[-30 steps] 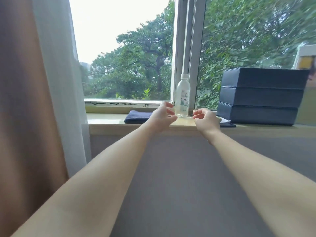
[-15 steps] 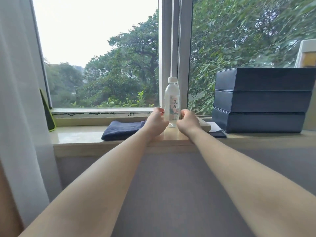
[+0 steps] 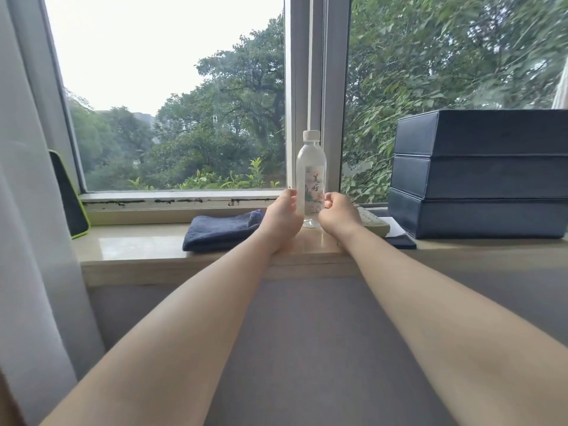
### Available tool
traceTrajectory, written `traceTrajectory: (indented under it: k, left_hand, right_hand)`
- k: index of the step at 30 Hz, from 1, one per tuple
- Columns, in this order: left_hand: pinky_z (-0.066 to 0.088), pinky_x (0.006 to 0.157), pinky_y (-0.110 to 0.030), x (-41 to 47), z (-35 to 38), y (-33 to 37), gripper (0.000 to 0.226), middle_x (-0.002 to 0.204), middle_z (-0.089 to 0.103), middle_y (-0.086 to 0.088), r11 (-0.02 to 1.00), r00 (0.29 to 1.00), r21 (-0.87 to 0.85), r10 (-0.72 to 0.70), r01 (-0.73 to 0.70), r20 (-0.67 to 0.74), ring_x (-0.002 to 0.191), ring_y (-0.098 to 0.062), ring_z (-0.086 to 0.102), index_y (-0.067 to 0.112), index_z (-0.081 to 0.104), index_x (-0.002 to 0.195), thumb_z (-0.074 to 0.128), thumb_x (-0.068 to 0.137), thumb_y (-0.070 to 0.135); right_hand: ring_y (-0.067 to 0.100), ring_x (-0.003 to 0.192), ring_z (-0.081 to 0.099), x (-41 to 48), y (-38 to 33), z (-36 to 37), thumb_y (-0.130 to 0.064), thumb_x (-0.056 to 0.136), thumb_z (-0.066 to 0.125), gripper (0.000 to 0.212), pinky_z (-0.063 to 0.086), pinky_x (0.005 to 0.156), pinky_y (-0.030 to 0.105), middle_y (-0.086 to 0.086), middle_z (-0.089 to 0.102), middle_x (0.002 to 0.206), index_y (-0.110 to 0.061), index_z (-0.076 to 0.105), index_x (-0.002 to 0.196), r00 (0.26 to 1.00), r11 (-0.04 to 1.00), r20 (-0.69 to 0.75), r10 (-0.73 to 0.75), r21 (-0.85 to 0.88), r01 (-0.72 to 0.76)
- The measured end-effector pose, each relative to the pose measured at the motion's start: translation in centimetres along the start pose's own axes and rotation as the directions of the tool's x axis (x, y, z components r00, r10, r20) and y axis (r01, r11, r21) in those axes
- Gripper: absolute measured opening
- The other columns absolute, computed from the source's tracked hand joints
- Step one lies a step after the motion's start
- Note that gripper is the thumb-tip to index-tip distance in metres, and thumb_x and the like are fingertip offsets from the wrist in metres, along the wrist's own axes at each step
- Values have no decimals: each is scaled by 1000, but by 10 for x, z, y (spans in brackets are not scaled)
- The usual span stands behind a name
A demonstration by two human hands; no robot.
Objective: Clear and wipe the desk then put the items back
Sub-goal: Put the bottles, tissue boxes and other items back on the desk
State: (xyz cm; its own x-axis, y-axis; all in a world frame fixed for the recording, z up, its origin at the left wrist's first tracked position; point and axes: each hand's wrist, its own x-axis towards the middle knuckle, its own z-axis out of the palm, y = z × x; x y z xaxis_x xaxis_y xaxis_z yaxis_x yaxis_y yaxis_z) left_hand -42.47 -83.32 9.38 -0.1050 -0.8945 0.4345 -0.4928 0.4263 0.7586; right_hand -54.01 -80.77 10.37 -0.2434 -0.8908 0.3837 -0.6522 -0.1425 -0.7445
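Where the left hand (image 3: 281, 215) and right hand (image 3: 338, 214) curl beside it, grip unclear, the clear white-capped bottle (image 3: 310, 161) stands upright.

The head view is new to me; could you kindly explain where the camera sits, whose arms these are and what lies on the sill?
No machine here: a camera worn on a person's head looks forward and down, so the two bare arms are the wearer's own. The left hand and right hand flank an upright capped bottle on the sill, each against its side; whether either grip is closed on it I cannot tell. Left of the bottle lies a folded dark cloth; farther left a green-edged device leans. On the right stand three stacked dark boxes.
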Motion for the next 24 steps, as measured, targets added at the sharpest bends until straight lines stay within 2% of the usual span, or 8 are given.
traceTrajectory:
  k: [4, 6, 8, 9, 13, 17, 20, 24]
  left_hand:
    - [43, 102, -35, -7, 0, 6, 43, 131, 58, -9, 1000, 999, 20, 19, -18, -34, 120, -23, 56, 7, 44, 134, 56, 94, 13]
    - [46, 92, -33, -9, -2, 11, 39, 125, 61, -10, 999, 999, 49, 14, -12, -51, 115, -24, 59, 7, 46, 130, 58, 94, 16]
    - [45, 83, -30, -11, -7, 17, 41, 122, 62, -12, 995, 999, 98, 5, -1, -45, 110, -25, 59, 7, 43, 131, 58, 94, 15]
    - [45, 84, -33, -12, -9, 20, 44, 123, 61, -13, 992, 999, 124, 6, -1, -42, 110, -26, 58, 7, 41, 134, 59, 94, 15]
    - [48, 90, -39, -18, -22, 29, 52, 123, 61, -13, 989, 998, 145, 12, -4, -59, 109, -26, 59, 8, 40, 137, 63, 93, 24]
    - [44, 80, -30, -31, -34, 30, 56, 114, 66, -9, 991, 999, 131, 16, -10, -49, 95, -18, 58, 12, 44, 137, 69, 89, 30]
    - [45, 81, -30, -42, -46, 31, 54, 110, 68, -8, 992, 998, 123, 35, -28, -56, 95, -18, 62, 14, 51, 132, 72, 86, 32]
    - [51, 88, -37, -58, -64, 31, 52, 100, 71, -5, 994, 997, 99, 48, -43, -57, 88, -19, 67, 17, 54, 128, 74, 83, 35]
  right_hand:
    - [31, 107, 55, -1, 1, 0, -7, 95, 47, 31, 37, 77, 28, 13, 60, 117, -2, 52, 125, 1000, 1000, -13, -13, 26, 14]
    - [31, 95, 57, -1, 1, -1, -15, 96, 52, 18, 35, 68, 29, 12, 62, 102, -3, 60, 106, 999, 999, -11, -39, 21, 39]
    - [28, 76, 53, -4, -3, -6, -26, 97, 55, 26, 31, 57, 33, 8, 55, 77, -6, 54, 81, 999, 999, -18, -41, 31, 42]
    - [26, 72, 50, -6, -6, -9, -28, 97, 56, 28, 31, 56, 33, 8, 51, 72, -9, 52, 77, 999, 998, -24, -44, 40, 45]
    - [23, 84, 56, -14, -13, -22, -25, 96, 60, 18, 43, 73, 32, 7, 61, 88, -6, 61, 93, 998, 997, -47, -49, 56, 51]
    - [28, 94, 64, -23, -12, -26, -25, 90, 68, 17, 52, 89, 46, 9, 66, 93, -11, 59, 85, 999, 975, -39, -28, 219, 36]
    - [29, 95, 65, -32, -13, -25, -22, 86, 72, 19, 53, 90, 49, 5, 64, 86, -17, 56, 76, 999, 948, -26, -36, 316, 42]
    - [23, 83, 66, -48, -22, -24, -22, 85, 74, 19, 54, 90, 48, 3, 63, 82, -14, 57, 81, 998, 909, -17, -56, 414, 58]
